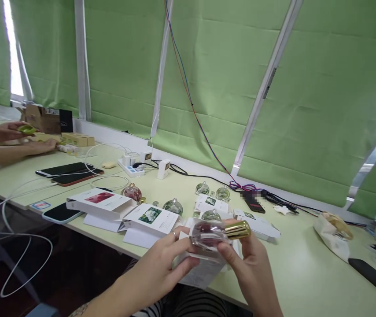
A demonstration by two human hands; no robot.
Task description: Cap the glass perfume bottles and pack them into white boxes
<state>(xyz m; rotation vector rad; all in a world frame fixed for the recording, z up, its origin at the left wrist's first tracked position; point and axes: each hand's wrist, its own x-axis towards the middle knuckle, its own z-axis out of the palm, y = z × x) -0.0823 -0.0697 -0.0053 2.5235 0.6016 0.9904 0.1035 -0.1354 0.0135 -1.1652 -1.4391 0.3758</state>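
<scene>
Gripping a small glass bottle (209,233) sideways just above the table's (307,273) near edge, the left hand (161,266) pinches its base while the right hand (252,268) curls fingers round the neck by the gold cap (238,229) — both closed on it. Likely light, smooth and breakable (slippery, I judge), so the body is the safer hold. Beyond lie printed cartons (151,216), glass globes (174,206), then phones (64,169)

One head-worn camera looks forward and down, close over the table (300,273).

Table (307,273): phones (63,169), boxes (100,201), glass bottles (173,206), power strip (130,169).
</scene>
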